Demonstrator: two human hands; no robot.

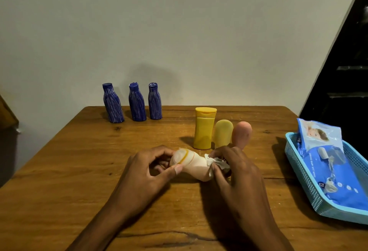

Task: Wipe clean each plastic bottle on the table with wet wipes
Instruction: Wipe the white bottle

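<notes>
Broadly, a wooden table filled the lower view, set against a pale wall. At its right edge sat a light blue perforated basket holding a blue pack of wet wipes, the pack's top end leaning up over the basket's far rim. Along the far left edge stood three upright dark blue bottles in a row, apart from one another. Nearer the middle stood a yellow bottle on its cap, with a pale yellow bottle just beside it and a pink bottle next along, both partly hidden below by the right hand.

The left hand curled its fingers and thumb round the capped end of a pale peach bottle, which lay on its side between both hands, near the table's front centre. The right hand pinched a crumpled white wet wipe against the bottle's other end, fingers closed on the wipe.
</notes>
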